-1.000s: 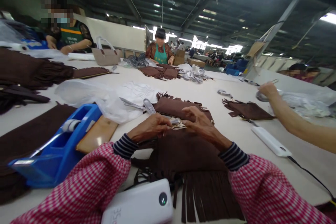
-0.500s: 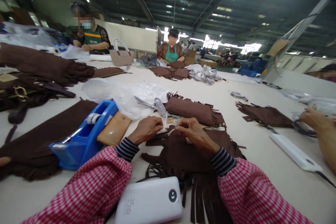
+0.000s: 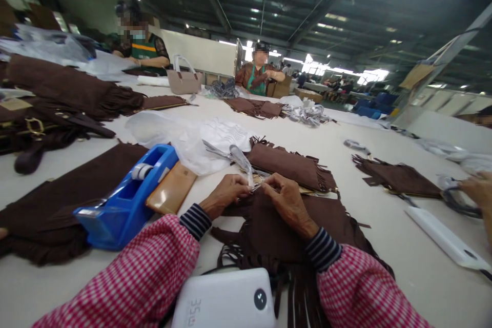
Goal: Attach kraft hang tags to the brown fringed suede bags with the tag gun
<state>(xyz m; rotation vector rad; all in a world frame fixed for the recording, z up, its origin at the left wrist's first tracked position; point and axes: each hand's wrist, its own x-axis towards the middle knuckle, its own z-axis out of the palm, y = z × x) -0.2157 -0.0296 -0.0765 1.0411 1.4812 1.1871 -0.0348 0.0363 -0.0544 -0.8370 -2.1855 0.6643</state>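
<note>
My left hand (image 3: 230,193) is closed in a pinch at the top edge of a dark brown fringed bag (image 3: 267,230). Facing it, my right hand (image 3: 287,204) pinches too, its fingertips almost meeting the left ones. A small pale thing shows between them, too small to make out. Just beyond the fingers rises a looped strip wrapped in clear plastic (image 3: 241,158), beside scissors (image 3: 214,150) lying on the table. Another brown fringed bag (image 3: 288,164) lies right behind my hands. Long fringes of the near bag hang toward me.
A blue tape dispenser (image 3: 126,200) and an orange-brown phone-like case (image 3: 172,187) stand left of my arm. In front is a white power bank (image 3: 226,300). Piled brown bags (image 3: 73,84) lie left. At right are a white handheld device (image 3: 446,236) and another person's hand (image 3: 478,189).
My fingertips have drawn closer together over the bag's edge. The whole view has shifted slightly. Across the table, the co-worker in the green apron has raised an arm.
</note>
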